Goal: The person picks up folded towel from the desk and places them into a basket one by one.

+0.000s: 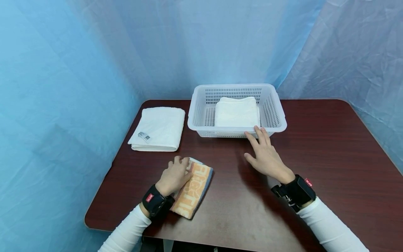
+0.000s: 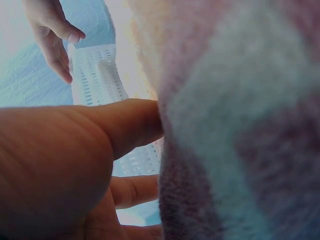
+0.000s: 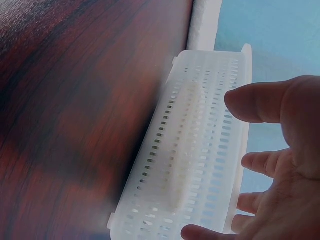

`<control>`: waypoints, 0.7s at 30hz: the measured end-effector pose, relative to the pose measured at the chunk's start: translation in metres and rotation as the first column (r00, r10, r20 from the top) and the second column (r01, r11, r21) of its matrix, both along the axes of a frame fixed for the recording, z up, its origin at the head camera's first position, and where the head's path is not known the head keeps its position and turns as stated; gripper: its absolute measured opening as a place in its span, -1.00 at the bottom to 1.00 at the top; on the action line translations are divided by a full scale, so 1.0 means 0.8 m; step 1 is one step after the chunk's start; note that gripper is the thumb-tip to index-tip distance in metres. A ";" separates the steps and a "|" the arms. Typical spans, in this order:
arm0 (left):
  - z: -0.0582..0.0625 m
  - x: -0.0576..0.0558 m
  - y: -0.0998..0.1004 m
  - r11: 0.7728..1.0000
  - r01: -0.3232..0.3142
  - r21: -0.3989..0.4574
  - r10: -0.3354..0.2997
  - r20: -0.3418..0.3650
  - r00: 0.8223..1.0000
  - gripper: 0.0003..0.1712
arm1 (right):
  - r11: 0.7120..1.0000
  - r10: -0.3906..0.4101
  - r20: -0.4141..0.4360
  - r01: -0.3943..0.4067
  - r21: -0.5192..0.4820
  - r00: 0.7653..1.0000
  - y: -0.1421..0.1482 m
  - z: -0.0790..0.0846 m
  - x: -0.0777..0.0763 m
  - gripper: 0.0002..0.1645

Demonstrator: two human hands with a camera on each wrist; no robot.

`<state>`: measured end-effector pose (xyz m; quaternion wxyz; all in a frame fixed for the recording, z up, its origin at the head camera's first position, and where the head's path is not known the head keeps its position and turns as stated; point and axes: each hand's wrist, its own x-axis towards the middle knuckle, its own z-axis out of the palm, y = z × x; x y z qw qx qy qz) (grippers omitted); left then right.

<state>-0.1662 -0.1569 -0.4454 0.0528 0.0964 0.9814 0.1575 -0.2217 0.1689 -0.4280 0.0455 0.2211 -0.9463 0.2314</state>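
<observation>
My left hand point(image 1: 175, 176) rests on a folded towel point(image 1: 196, 182) with orange and pale lettering, lying slantwise near the table's front edge. In the left wrist view, the thumb point(image 2: 135, 125) meets the towel's pinkish fabric point(image 2: 250, 130), and a bulge of cloth hides the fingertips. Spread fingers of my right hand point(image 1: 267, 157) reach the front rim of a white perforated plastic basket point(image 1: 201, 131). Nothing is between the right thumb and fingers in the right wrist view. Inside the basket lies a folded white towel point(image 1: 237, 113).
A larger folded white towel point(image 1: 160, 127) with a small printed label lies left of the basket. The dark wood-grain table point(image 1: 324, 150) has rounded corners. Light blue sheets point(image 1: 220, 45) hang close behind the table and along its left side.
</observation>
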 end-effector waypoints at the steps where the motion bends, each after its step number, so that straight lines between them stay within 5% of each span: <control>1: 0.001 0.000 0.001 1.000 0.000 0.001 0.000 0.002 1.000 -0.40 | 1.000 0.000 0.002 0.000 -0.001 1.000 0.000 0.000 0.000 -0.16; 21: 0.002 -0.003 0.020 1.000 0.028 -0.006 -0.028 0.031 0.999 -0.43 | 1.000 0.006 0.002 -0.006 -0.008 1.000 0.001 0.001 0.000 -0.18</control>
